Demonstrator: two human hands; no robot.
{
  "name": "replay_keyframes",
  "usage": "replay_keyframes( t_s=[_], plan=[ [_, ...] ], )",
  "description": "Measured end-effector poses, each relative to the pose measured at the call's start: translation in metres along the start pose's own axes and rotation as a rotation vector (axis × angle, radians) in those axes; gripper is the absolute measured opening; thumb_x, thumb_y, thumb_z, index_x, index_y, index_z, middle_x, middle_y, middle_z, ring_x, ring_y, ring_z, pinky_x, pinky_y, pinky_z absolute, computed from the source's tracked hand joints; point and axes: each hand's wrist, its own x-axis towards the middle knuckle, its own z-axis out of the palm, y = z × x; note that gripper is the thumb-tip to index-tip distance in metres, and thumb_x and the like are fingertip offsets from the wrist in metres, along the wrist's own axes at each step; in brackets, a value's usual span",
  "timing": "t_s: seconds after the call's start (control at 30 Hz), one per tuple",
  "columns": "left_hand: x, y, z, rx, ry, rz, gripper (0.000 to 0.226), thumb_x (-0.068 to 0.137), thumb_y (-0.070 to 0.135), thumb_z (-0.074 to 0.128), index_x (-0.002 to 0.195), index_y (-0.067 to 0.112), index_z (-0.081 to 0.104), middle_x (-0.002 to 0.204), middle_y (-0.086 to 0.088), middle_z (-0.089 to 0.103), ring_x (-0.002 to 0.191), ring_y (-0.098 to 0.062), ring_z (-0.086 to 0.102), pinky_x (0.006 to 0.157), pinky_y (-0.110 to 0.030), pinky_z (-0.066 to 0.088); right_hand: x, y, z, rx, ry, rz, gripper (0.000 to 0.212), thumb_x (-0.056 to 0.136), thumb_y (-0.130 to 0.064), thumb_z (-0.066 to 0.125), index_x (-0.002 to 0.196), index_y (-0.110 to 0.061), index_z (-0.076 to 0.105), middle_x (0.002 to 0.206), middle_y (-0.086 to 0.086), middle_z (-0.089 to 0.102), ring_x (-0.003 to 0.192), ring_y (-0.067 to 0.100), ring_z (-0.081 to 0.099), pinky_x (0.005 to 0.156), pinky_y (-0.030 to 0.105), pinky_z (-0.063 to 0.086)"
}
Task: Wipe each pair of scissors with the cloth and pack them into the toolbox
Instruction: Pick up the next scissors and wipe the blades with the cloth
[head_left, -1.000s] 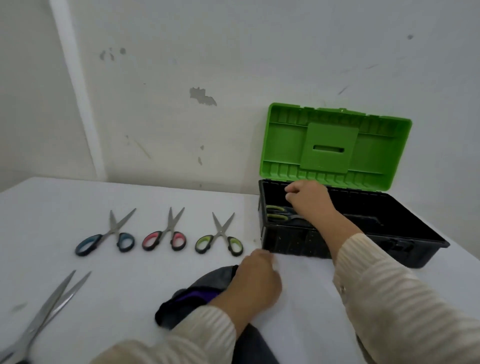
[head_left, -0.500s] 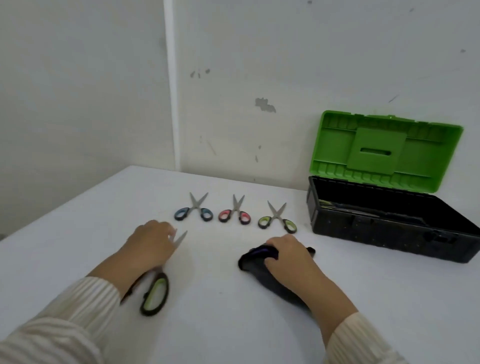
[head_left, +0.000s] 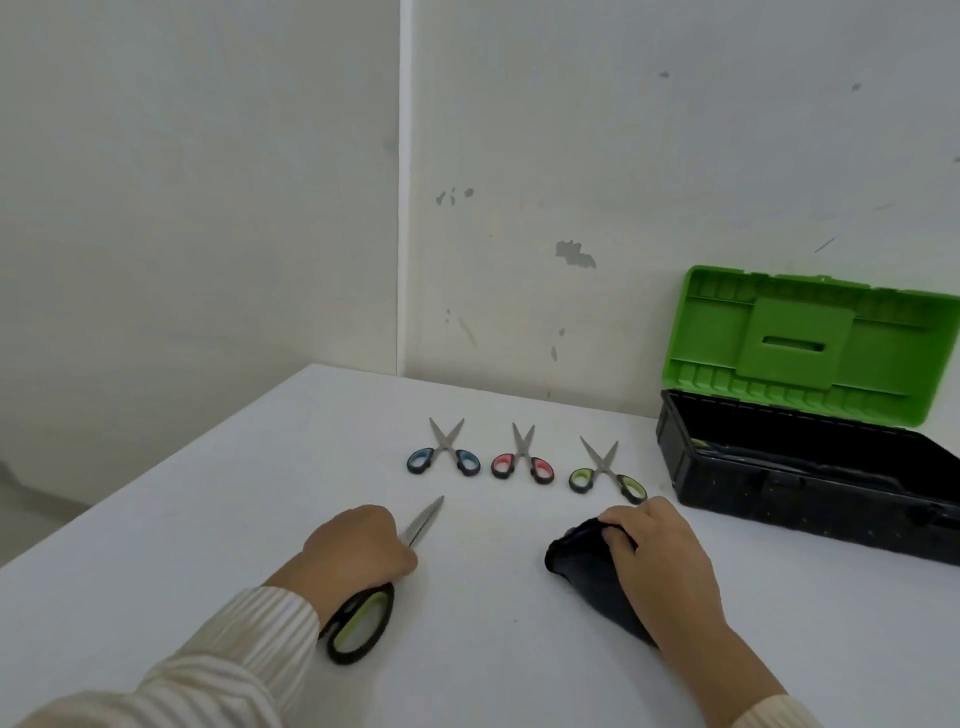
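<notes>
My left hand (head_left: 358, 551) is closed over the middle of a large pair of scissors (head_left: 361, 623) with black and lime handles; its blade tip pokes out past my knuckles. My right hand (head_left: 657, 553) grips a dark cloth (head_left: 589, 569) bunched on the white table (head_left: 156, 545). Three small open scissors lie in a row beyond my hands: blue-handled (head_left: 443, 457), red-handled (head_left: 523, 460) and green-handled (head_left: 607, 470). The toolbox (head_left: 779, 488), black with its green lid (head_left: 810, 343) raised, stands at the right; a pair of scissors lies inside, mostly hidden.
The table's left edge runs diagonally from the wall corner toward me. Grey walls meet behind the row of scissors, and the toolbox lid leans close to the back wall.
One second ago my right hand was in the toolbox and my left on the cloth. Since then my left hand took the large scissors, my right took the cloth, and the view swung left.
</notes>
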Motion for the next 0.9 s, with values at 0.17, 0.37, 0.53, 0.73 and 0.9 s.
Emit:
replay_keyframes(
  t_s=[0.17,0.37,0.53,0.73,0.9],
  plan=[
    [0.007,0.003,-0.014,-0.126,-0.029,0.012,0.025,0.075,0.033,0.053,0.064,0.016,0.039,0.064,0.003,0.043,0.058,-0.014,0.041,0.053,-0.024,0.03,-0.002,-0.016,-0.007,0.09,0.078,-0.087,0.018,0.087,-0.012,0.056,0.096,-0.02,0.07,0.088,-0.01,0.051,0.077,0.009,0.052,0.064,0.007,0.033],
    [0.002,0.046,-0.01,-0.781,-0.088,0.144,0.018,0.079,0.017,0.06,0.064,0.014,0.051,0.064,-0.007,0.051,0.055,-0.02,0.045,0.053,-0.024,0.034,-0.004,-0.051,0.001,0.506,-0.33,0.01,0.024,0.081,-0.009,0.054,0.073,-0.029,0.064,0.079,-0.01,0.063,0.07,0.014,0.063,0.076,0.034,0.055],
    [0.001,0.086,0.009,-1.161,-0.141,0.161,0.013,0.088,0.017,0.064,0.088,0.007,0.058,0.075,-0.008,0.063,0.062,-0.02,0.059,0.053,-0.03,0.05,0.004,-0.05,0.003,0.486,-0.384,0.012,0.028,0.083,-0.037,0.058,0.072,-0.012,0.061,0.065,-0.001,0.056,0.06,0.012,0.051,0.063,0.032,0.047],
    [0.006,0.099,0.012,-1.169,-0.335,0.169,0.018,0.087,0.022,0.068,0.089,0.005,0.069,0.073,-0.004,0.068,0.054,-0.014,0.056,0.048,-0.026,0.046,0.019,-0.017,-0.013,0.451,-0.387,0.049,0.017,0.088,-0.027,0.056,0.079,-0.018,0.067,0.081,0.003,0.065,0.065,0.009,0.055,0.064,0.024,0.045],
    [0.011,0.083,0.01,-1.173,-0.411,0.19,0.016,0.086,0.014,0.066,0.091,-0.001,0.071,0.067,-0.008,0.068,0.049,-0.015,0.051,0.045,-0.026,0.044,0.024,0.0,-0.017,0.432,-0.374,0.022,0.006,0.084,-0.031,0.061,0.084,-0.03,0.066,0.09,-0.01,0.06,0.083,0.002,0.056,0.069,0.013,0.04]
  ],
)
